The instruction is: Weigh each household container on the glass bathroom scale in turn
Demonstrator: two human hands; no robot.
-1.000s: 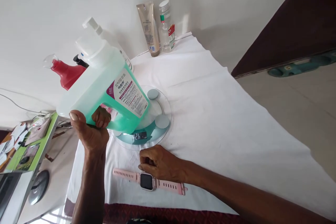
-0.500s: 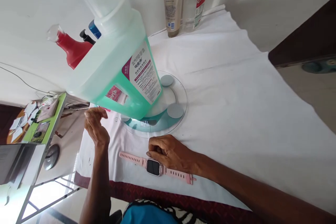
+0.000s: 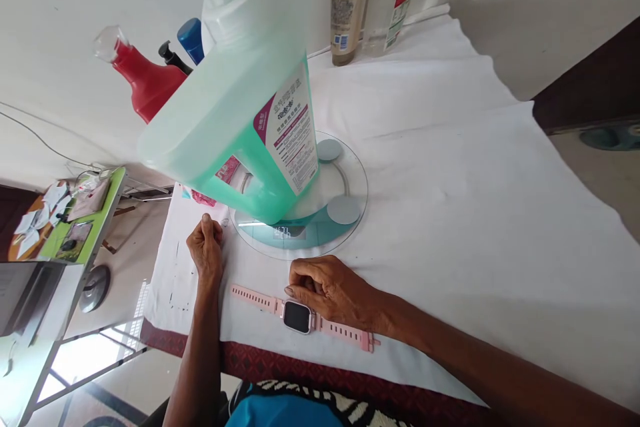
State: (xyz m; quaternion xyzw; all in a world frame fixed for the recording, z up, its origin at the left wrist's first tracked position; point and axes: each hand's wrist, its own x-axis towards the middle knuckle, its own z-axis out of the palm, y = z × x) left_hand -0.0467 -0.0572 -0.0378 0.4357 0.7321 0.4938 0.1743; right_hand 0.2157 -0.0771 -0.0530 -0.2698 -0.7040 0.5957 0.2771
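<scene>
In the head view, the large green jug [image 3: 240,120] stands on the round glass scale [image 3: 320,233], ahead of both hands and apart from them. The left hand [image 3: 206,243] is the nearer of the two: the jug's handle [image 3: 205,173] juts toward that side, so the handle lies just ahead of the left hand, with the main body ahead and to the right of it. The jug's long axis runs up from the scale to the cap; it looks slanted, though I cannot tell how much of that is the lens.

The left hand is curled into a loose fist, with nothing visible in it. The right hand [image 3: 333,290] has its fingers bent in, leaving a small hollow under the forefinger; nothing shows there either, though its inside is partly hidden.

Just on the near side of the right hand lies the pink watch [image 3: 297,317], strap stretched out flat, its long axis crosswise before the person. Whether the thumb touches its face, I cannot tell. The scale's near rim is just beyond this hand, ahead and slightly left.
</scene>
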